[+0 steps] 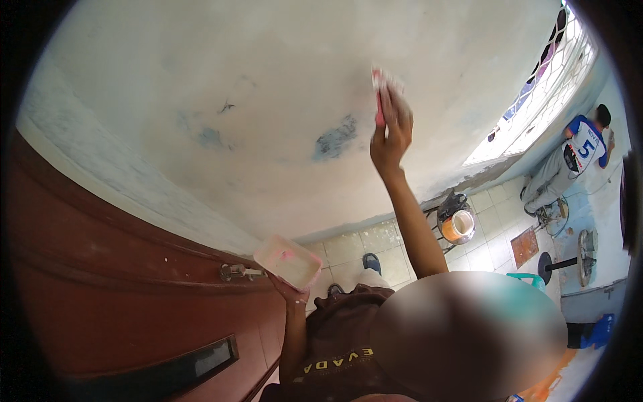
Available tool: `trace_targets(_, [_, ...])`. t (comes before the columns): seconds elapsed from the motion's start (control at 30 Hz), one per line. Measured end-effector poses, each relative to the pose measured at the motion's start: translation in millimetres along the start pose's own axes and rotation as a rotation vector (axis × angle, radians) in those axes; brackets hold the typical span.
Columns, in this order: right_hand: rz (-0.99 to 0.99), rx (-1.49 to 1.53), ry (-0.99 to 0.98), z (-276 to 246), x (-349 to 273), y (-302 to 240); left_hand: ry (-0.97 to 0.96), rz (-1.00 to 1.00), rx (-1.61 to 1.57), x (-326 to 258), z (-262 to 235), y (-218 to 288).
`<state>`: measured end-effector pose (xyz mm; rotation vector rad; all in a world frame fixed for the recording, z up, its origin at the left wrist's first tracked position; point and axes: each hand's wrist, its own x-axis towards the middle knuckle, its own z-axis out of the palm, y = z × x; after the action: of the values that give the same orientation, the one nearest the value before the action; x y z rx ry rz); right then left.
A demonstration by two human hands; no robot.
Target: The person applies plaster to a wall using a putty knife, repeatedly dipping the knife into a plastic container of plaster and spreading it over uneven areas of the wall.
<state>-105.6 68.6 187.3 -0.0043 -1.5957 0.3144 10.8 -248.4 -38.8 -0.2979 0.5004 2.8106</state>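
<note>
My right hand (390, 141) is raised to the pale wall and closed around a putty knife with a pink-red handle (380, 112). Its flat blade, smeared whitish and slightly blurred, is at the wall surface, up and right of a rough blue-grey patch (336, 139). Low on the left, my left hand (289, 292) grips a pinkish rectangular tub (298, 248) from below. Off-white paste with a pink streak lies in the tub. That hand's fingers are partly hidden under it.
A reddish-brown door (134, 268) with a metal handle (239, 271) stands close at left. An orange bucket (458, 226) sits on a stool by the wall. A grilled window (536, 94) is at upper right. Beyond, another person (584, 151) faces the far wall. Pale tiles (345, 249) cover the floor.
</note>
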Motion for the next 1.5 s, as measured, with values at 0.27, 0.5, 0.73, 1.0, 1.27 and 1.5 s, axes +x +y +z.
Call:
trace_targets(0.27, [-0.072,-0.056,-0.38,60,-140,-21,-0.073,0.032,-0.005,19,-30,-11])
trace_targets(0.5, [0.21,0.153,-0.6,-4,-218,-19,0.036,0.019,0.058,5,-4,-7])
trace_targets(0.73, [0.113,-0.044,0.076,-2,36,34,-0.101,-0.039,-0.062,31,-57,-11])
trace_targets(1.0, [0.063,-0.04,-0.351,51,-161,-31,0.04,0.055,0.17,2,30,-16])
trace_targets(1.27, [0.23,0.119,-0.466,-6,-167,-23,-0.131,0.02,-0.012,5,1,-8])
trace_targets(1.5, [0.071,-0.087,0.242,-15,115,56,-0.078,0.034,-0.017,8,3,-19])
